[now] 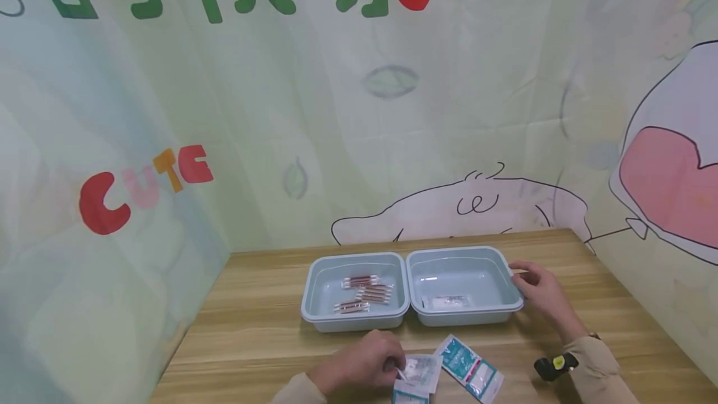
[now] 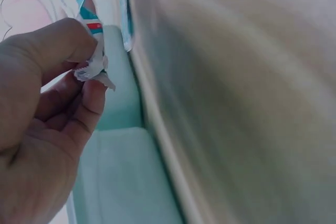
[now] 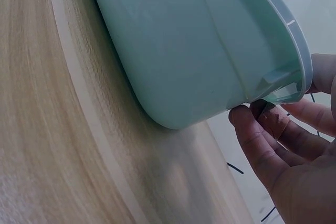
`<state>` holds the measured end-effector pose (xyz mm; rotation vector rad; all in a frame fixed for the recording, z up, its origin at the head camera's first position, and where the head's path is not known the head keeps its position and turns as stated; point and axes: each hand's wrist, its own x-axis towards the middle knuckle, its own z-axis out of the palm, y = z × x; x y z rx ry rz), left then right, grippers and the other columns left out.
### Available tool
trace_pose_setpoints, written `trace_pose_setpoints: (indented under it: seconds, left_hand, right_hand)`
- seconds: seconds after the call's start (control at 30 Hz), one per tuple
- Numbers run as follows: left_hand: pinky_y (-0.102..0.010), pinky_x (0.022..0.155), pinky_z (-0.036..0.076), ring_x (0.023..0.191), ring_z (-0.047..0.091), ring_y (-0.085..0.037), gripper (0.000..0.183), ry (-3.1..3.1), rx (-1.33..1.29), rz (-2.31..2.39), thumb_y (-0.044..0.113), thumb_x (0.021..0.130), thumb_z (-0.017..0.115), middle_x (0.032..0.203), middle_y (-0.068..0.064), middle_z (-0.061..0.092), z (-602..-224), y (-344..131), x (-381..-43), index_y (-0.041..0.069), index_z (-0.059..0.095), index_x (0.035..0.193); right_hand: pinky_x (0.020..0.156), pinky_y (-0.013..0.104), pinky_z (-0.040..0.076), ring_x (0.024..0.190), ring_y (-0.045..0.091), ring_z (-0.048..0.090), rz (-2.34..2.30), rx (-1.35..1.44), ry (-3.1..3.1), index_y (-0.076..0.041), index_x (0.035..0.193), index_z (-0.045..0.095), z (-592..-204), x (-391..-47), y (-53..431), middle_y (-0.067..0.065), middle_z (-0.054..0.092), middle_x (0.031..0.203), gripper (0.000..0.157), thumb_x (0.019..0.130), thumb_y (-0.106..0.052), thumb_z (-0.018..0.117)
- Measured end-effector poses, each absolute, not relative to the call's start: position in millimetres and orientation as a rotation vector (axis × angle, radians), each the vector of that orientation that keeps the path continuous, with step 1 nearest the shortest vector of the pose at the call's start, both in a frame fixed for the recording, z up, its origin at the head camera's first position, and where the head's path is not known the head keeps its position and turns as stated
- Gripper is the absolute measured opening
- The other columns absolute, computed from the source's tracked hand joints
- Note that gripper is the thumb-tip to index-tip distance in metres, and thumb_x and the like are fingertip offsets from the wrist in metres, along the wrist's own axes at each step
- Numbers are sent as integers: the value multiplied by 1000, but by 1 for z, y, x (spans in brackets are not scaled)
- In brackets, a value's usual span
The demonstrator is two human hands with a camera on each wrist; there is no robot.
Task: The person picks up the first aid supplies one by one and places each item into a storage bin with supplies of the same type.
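My left hand (image 1: pixel 367 357) pinches the end of a white, clear and teal packet (image 1: pixel 423 373) low in the head view. In the left wrist view, the crumpled end of that packet (image 2: pixel 95 69) sits between the thumb and fingers. My right hand (image 3: pixel 302 145) grips the rim at the outer corner of the right light-blue plastic basin (image 3: pixel 178 51), its fingers under the lip. Inside that basin lies a small clear packet (image 1: pixel 447 302). Beside it stands a matching left basin (image 1: pixel 359 323), with several brown, white-tipped swabs (image 1: pixel 373 293) in clear wrapping.
Another teal and white packet (image 1: pixel 471 370) lies on the wooden table (image 1: pixel 258 310) in front of the right basin. A printed cloth backdrop (image 1: pixel 314 111) rises behind the table. A black band with a yellow mark (image 1: pixel 556 365) is at my right sleeve.
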<state>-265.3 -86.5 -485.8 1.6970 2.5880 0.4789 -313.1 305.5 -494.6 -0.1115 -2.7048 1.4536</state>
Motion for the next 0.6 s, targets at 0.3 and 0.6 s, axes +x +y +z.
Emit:
trace_pose_setpoints:
  seconds: [0.3,0.6]
  left_hand:
    - [1,70,34,76,52,3,11,2616,1697,477,9,76,74,82,10,63,-477,-90,-269,15,72,84]
    - [0,71,37,77,53,3,12,2611,1673,525,10,77,74,84,11,62,-474,-92,-269,16,72,87]
  right_hand:
    - [93,49,54,119,44,52,1464,-95,-2691,-2,138,48,-493,-311,304,31,51,132,44,102,-28,50]
    - [93,49,54,120,45,52,1462,-94,-2686,-1,137,48,-492,-309,302,31,51,132,43,101,-26,51]
